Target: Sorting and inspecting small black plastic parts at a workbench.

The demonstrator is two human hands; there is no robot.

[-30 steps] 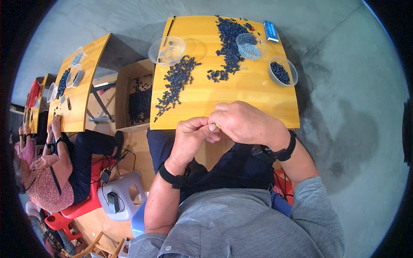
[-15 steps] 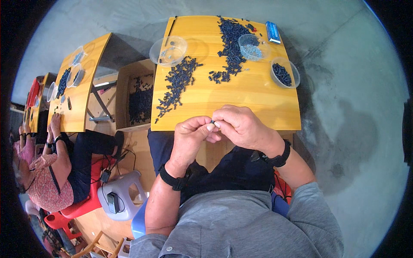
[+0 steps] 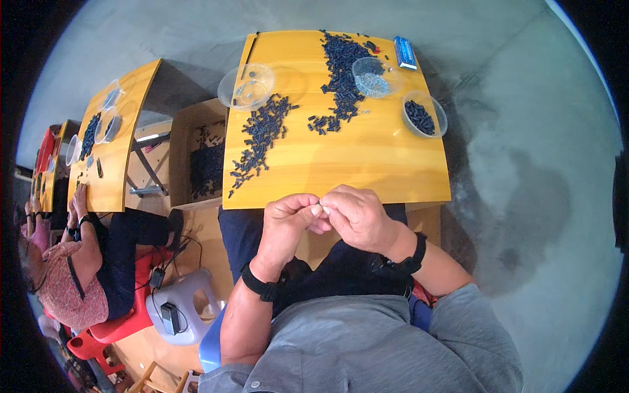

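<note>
My left hand (image 3: 290, 223) and my right hand (image 3: 357, 216) meet at the near edge of the yellow table (image 3: 367, 167). Both are closed in a pinch, fingertips together around a tiny dark piece (image 3: 319, 204), mostly hidden by the thumbs. Farther up the table lie two heaps of small black cylindrical parts, a left heap (image 3: 263, 134) and a larger right heap (image 3: 342, 72). Beyond my right hand, a clear tub (image 3: 438, 105) holds more black parts. Another clear tub (image 3: 386, 71) contains small silvery pieces.
A shallow clear tub (image 3: 244, 88) with a few bits stands at the far left of the table. A blue box (image 3: 405, 54) lies at the far right. Left of the table, a cardboard carton (image 3: 180, 137) holds black parts. Another person (image 3: 75, 275) sits at the neighbouring table (image 3: 131, 111).
The view has shifted, so the table sits slightly lower and to the left. My hands remain pinched together; the dark piece between them shows less than before.
</note>
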